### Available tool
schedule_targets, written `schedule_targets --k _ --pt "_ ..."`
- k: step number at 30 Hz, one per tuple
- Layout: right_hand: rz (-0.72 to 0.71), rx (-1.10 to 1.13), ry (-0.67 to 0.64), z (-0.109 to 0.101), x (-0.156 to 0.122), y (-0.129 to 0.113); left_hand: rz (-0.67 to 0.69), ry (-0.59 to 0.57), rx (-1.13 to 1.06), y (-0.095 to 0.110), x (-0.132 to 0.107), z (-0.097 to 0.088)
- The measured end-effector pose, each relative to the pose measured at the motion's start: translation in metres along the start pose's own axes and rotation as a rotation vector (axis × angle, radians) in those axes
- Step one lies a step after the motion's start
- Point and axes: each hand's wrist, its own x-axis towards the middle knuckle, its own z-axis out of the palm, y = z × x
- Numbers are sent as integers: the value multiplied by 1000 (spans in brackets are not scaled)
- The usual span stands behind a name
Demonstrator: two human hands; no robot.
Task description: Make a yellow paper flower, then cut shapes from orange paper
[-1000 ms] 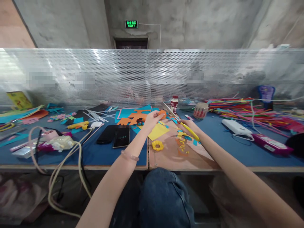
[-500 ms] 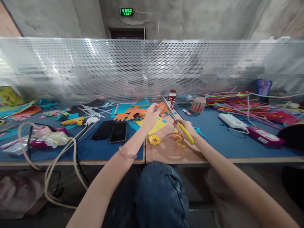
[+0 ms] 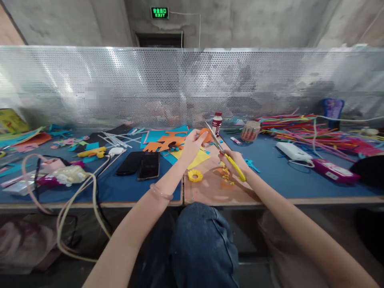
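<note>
My left hand (image 3: 193, 145) pinches a small orange piece (image 3: 205, 136), which looks like paper or felt, above the middle of the table. My right hand (image 3: 237, 161) grips yellow-handled scissors (image 3: 230, 159), their blades pointing up and left beside the orange piece. Whether the blades touch its edge I cannot tell. Below my hands a yellow flower-shaped ring (image 3: 195, 175) lies on the brown board (image 3: 207, 196). Small yellow and orange scraps (image 3: 225, 174) are scattered under the scissors. A yellow sheet (image 3: 199, 160) lies partly beneath my left hand.
Orange cut-out sheets (image 3: 165, 142) and two dark phones (image 3: 148, 165) lie to the left. A red-capped bottle (image 3: 217, 123) stands behind my hands. Rightward are a clear container (image 3: 251, 131), colourful pipe cleaners (image 3: 300, 130) and a white power bank (image 3: 294, 152). Cables (image 3: 61, 224) hang over the left edge.
The view has tilted very slightly. Both hands, the orange piece and the scissors hold almost the same pose as before.
</note>
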Motion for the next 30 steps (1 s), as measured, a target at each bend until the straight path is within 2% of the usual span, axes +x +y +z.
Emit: schedule_targets --k 11,18,24,30 --pt "-94 -137 17 0 3 7 6 -15 -12 -7 3 -3" --pt "-85 -138 -2 -1 3 10 -24 -25 -33 -1 2 -6" --pt "22 16 -5 1 5 17 -76 -96 -97 2 1 -8" --pt "-34 127 34 1 11 35 0 -108 -98 -2 3 -7"
